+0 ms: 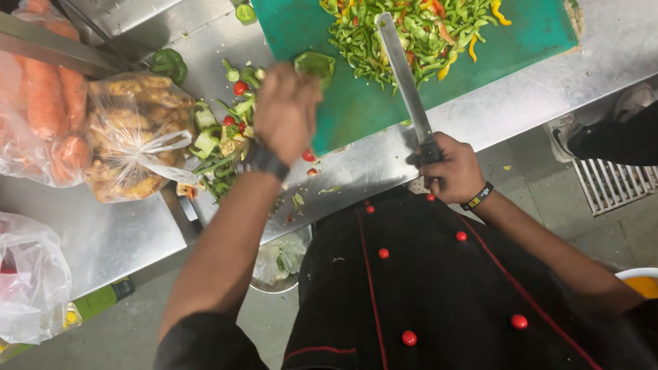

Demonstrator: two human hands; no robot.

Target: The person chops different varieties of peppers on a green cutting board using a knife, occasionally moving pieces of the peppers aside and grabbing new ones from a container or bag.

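Right hand (452, 170) gripping knife (406, 85) over board (535, 11) edge, left hand (287, 112) pinching green pepper piece (316, 64).

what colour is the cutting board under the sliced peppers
Green; the cutting board shows clearly in the head view.

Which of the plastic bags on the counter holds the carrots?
The clear bag of carrots, farthest back; the knotted bag beside it holds pale brown roots.

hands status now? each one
Left hand: closed on a green pepper piece at the green cutting board edge.
Right hand: closed on the knife handle.
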